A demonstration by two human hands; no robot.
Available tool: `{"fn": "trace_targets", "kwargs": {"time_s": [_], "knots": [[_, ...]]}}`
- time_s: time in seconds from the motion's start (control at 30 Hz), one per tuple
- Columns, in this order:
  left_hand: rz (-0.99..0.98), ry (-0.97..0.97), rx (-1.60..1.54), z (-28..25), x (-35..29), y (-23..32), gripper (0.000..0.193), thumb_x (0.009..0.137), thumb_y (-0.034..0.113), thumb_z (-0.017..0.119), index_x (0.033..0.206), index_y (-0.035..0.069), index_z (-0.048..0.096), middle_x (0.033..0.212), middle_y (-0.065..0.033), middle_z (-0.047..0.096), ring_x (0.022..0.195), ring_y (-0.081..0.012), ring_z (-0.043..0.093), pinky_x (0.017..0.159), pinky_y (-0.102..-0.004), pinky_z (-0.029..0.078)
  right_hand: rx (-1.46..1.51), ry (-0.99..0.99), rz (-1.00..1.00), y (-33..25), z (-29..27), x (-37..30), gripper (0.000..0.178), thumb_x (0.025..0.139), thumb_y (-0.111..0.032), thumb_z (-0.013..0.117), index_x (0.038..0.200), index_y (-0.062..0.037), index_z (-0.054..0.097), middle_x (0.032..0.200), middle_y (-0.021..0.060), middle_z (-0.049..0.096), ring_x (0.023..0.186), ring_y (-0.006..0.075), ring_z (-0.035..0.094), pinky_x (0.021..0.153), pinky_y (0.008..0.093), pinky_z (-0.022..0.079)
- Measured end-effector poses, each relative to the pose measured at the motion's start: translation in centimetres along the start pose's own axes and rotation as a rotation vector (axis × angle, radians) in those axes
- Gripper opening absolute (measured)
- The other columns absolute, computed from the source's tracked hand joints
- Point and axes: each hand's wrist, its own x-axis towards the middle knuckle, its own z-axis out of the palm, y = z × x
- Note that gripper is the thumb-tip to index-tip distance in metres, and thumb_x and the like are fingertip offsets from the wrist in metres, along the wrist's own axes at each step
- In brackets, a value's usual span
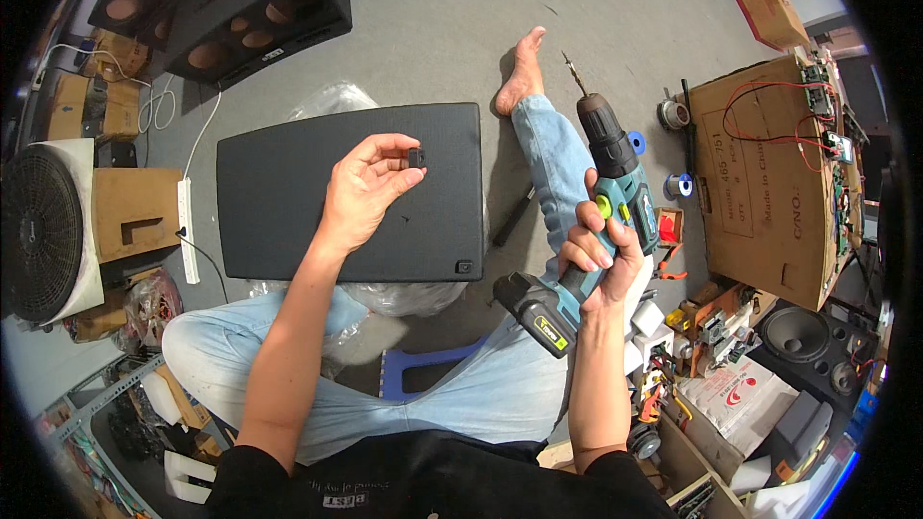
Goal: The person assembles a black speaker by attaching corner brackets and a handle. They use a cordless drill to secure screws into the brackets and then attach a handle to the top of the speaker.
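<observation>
Pinching black piece [416, 158] near box's [308, 192] right edge: left hand [365, 187]; right hand [617, 259] clamping drill [625, 185].

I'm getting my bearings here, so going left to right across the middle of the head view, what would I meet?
Round grille, power strip, small black piece in the left hand, drill in the right hand, large cardboard box.

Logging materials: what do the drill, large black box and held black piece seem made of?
Drill: probably moulded plastic, from its smooth teal shell; its bit shines like metal.
Large black box: matte, grainy surface, perhaps coated wood; core hidden.
Held black piece: dark, matte, perhaps plastic or rubber.
</observation>
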Motion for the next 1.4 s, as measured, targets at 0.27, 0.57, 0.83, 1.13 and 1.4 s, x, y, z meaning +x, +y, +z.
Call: {"fn": "trace_targets", "kwargs": {"time_s": [0.27,0.57,0.83,1.13,1.4], "knots": [[-0.116,-0.008,-0.36,2.2,-0.3,1.2,0.036,0.103,0.006,0.061,0.139,0.001,0.055,0.123,-0.0138,0.067,0.107,-0.0158,0.068,0.097,-0.0275,0.057,-0.059,0.041,-0.033,-0.1,-0.6,0.0,0.066,0.093,-0.011,0.061,0.153,0.0004,0.037,0.099,0.0092,0.057,0.058,0.008,0.049,0.055,0.0268,0.044],[-0.112,0.013,-0.325,3.1,0.2,0.2,0.037,0.103,0.005,0.063,0.139,0.001,0.056,0.122,-0.0124,0.067,0.109,-0.0144,0.067,0.097,-0.0264,0.056,-0.085,0.068,-0.041,-0.2,-0.4,0.2,0.066,0.091,-0.01,0.06,0.152,0.0004,0.039,0.098,0.0095,0.056,0.059,0.0084,0.049,0.056,0.0264,0.044],[0.142,0.173,0.617,3.6,6.5,-3.1,0.026,0.094,0.01,0.076,0.118,0.004,0.073,0.106,-0.0046,0.066,0.091,-0.0102,0.064,0.081,-0.0254,0.054,-0.106,0.086,-0.05,-0.5,-0.9,0.3,0.065,0.091,-0.01,0.06,0.151,0.0004,0.04,0.098,0.0091,0.057,0.058,0.0082,0.049,0.056,0.0266,0.045],[0.286,0.253,1.053,4.6,8.6,-5.1,0.045,0.082,0.033,0.087,0.115,0.008,0.07,0.102,-0.0054,0.064,0.099,-0.0229,0.063,0.092,-0.0403,0.05,-0.14,0.102,-0.05,-0.5,-0.7,0.5,0.064,0.09,-0.009,0.061,0.151,-0.0002,0.041,0.099,0.0094,0.058,0.058,0.0087,0.05,0.056,0.0274,0.046],[0.434,0.055,0.988,1.5,9.5,-4.9,0.032,0.086,0.025,0.081,0.114,0.013,0.073,0.107,-0.0085,0.06,0.107,-0.0284,0.059,0.098,-0.042,0.046,-0.155,0.118,-0.056,-0.8,-0.6,0.6,0.065,0.09,-0.009,0.06,0.151,-0.0001,0.041,0.099,0.0091,0.058,0.058,0.0086,0.05,0.056,0.0274,0.046]]}}
